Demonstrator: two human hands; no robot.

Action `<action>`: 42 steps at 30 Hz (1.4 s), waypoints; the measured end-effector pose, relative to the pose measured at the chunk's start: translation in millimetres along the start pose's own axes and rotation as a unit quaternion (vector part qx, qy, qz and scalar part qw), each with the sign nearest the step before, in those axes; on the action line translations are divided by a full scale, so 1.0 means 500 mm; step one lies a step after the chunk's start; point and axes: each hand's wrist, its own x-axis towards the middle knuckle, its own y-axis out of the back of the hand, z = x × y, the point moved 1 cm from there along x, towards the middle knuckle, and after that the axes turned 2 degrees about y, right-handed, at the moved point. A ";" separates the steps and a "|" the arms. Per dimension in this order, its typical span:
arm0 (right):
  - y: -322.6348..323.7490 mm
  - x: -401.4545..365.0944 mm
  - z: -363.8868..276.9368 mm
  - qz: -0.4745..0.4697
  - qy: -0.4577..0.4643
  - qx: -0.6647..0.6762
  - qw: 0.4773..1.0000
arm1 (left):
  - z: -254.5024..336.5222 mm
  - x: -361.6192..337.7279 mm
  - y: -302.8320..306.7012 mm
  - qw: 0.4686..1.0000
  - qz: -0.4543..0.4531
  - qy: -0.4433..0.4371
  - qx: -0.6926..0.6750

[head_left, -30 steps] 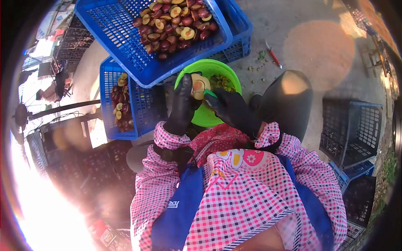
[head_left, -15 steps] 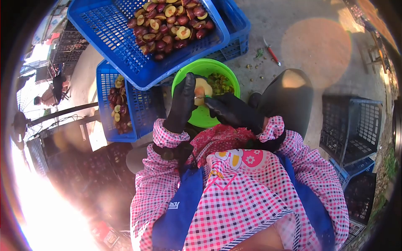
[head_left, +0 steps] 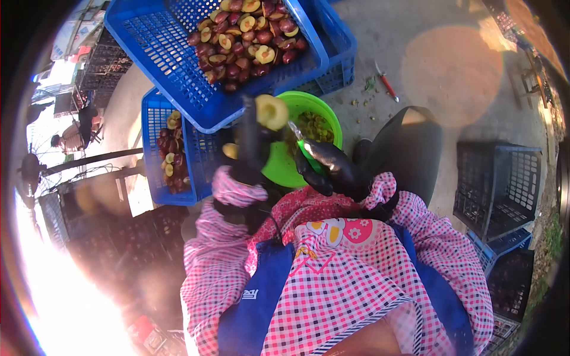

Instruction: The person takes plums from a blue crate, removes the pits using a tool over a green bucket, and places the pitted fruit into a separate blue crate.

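My left hand, in a black glove and smeared by motion, holds a plum half with its hollowed yellow cut face showing. The green bucket lies just below and to the right of it, with plum scraps inside. Another yellow fruit piece shows beside my left wrist. My right hand, also gloved in black, is closed round a green-handled tool whose short metal tip points up over the bucket.
A tilted blue crate of plum halves rests on another blue crate. A further blue crate with plum halves stands left. Red-handled pruning shears lie on the concrete floor. Black crates stand right; a person is far left.
My left hand has moved up and left with the plum half, away from the tool. The brown centre seen in the fruit before is gone. My right hand has drawn slightly down.
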 end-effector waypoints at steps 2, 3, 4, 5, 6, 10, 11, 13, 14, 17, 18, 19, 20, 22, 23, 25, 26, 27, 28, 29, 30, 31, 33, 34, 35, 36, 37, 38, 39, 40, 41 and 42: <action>0.018 0.006 0.003 0.030 0.014 -0.083 0.996 | 0.058 0.034 0.027 0.999 -0.014 0.011 0.027; 0.020 0.009 0.003 0.031 0.016 -0.082 0.996 | 0.102 0.044 0.006 0.992 -0.041 -0.097 0.062; 0.020 0.013 0.003 0.043 0.011 -0.084 0.995 | 0.138 0.065 -0.003 0.972 -0.069 -0.204 0.095; 0.021 0.018 0.003 0.055 0.006 -0.088 0.995 | 0.165 0.137 0.028 0.971 -0.071 -0.205 0.096; 0.020 0.020 -0.002 0.057 0.008 -0.087 0.995 | 0.192 0.240 0.072 0.948 -0.072 -0.158 0.266; 0.024 0.027 -0.009 0.083 0.003 -0.118 0.989 | 0.212 0.359 0.003 0.670 -0.058 -0.139 0.727; 0.029 0.031 -0.009 0.090 -0.004 -0.108 0.990 | 0.202 0.388 -0.003 0.671 -0.063 -0.142 0.725; 0.028 0.036 -0.020 0.096 -0.019 -0.130 0.987 | 0.163 0.446 -0.013 0.513 -0.106 -0.186 0.831; 0.025 0.036 -0.025 0.094 -0.037 -0.149 0.984 | 0.151 0.446 -0.021 0.476 -0.130 -0.221 0.841; 0.017 0.038 -0.031 0.129 -0.048 -0.138 0.981 | 0.152 0.458 -0.038 0.455 -0.093 -0.126 0.876; 0.014 0.038 -0.032 0.126 -0.048 -0.137 0.981 | 0.158 0.456 -0.006 0.430 -0.120 -0.249 0.859; 0.013 0.039 -0.032 0.150 -0.057 -0.152 0.975 | 0.158 0.461 0.020 0.430 -0.117 -0.246 0.861; 0.011 0.040 -0.032 0.171 -0.066 -0.167 0.969 | 0.173 0.442 0.027 0.574 -0.100 -0.235 0.778; 0.009 0.040 -0.026 0.200 -0.020 -0.199 0.959 | 0.208 0.350 -0.001 0.776 -0.088 -0.245 0.575; 0.009 0.038 -0.025 0.235 0.024 -0.230 0.944 | 0.210 0.281 -0.023 0.774 -0.085 -0.247 0.577; 0.009 0.044 -0.014 0.246 0.074 -0.294 0.921 | 0.193 0.146 -0.045 0.925 -0.121 -0.157 0.323; 0.019 0.052 0.004 0.257 0.172 -0.362 0.879 | 0.167 0.089 -0.036 0.954 -0.115 -0.089 0.264; 0.022 0.054 0.014 0.264 0.267 -0.424 0.824 | 0.136 0.042 -0.024 0.973 -0.107 -0.020 0.202; 0.019 0.048 0.015 0.261 0.266 -0.423 0.826 | 0.109 0.000 -0.017 0.974 -0.104 -0.019 0.202; 0.014 0.037 0.014 0.263 0.260 -0.475 0.799 | 0.083 -0.039 -0.011 0.984 -0.118 0.015 0.131; 0.013 0.030 0.014 0.262 0.254 -0.527 0.767 | 0.060 -0.061 -0.003 0.988 -0.132 0.047 0.059; 0.016 0.027 0.019 0.259 0.253 -0.527 0.769 | 0.024 -0.060 0.023 0.989 -0.128 0.046 0.057; 0.024 0.023 0.029 0.258 0.217 -0.591 0.733 | -0.031 -0.055 0.052 0.997 -0.064 0.027 0.017; 0.023 0.021 0.030 0.257 0.218 -0.592 0.732 | -0.032 -0.058 0.045 0.996 -0.076 0.042 0.032; 0.022 0.019 0.030 0.254 0.213 -0.593 0.734 | -0.031 -0.067 0.027 0.996 -0.076 0.041 0.033; 0.021 0.019 0.028 0.253 0.207 -0.594 0.735 | -0.030 -0.072 0.012 0.997 -0.066 0.030 0.005; 0.025 0.020 0.029 0.254 0.208 -0.594 0.735 | -0.028 -0.075 0.004 0.998 -0.056 0.019 -0.023; 0.028 0.023 0.033 0.251 0.222 -0.593 0.732 | -0.023 -0.078 0.001 0.998 -0.056 0.020 -0.023; 0.031 0.024 0.038 0.248 0.235 -0.592 0.730 | -0.020 -0.080 -0.002 0.996 -0.085 0.022 0.003; 0.034 0.024 0.042 0.249 0.234 -0.591 0.730 | -0.019 -0.080 -0.003 0.993 -0.114 0.024 0.028; 0.035 0.026 0.043 0.246 0.226 -0.589 0.736 | -0.016 -0.077 0.002 0.993 -0.114 0.026 0.028; 0.036 0.025 0.045 0.243 0.216 -0.587 0.742 | -0.013 -0.073 0.009 0.985 -0.151 0.028 0.078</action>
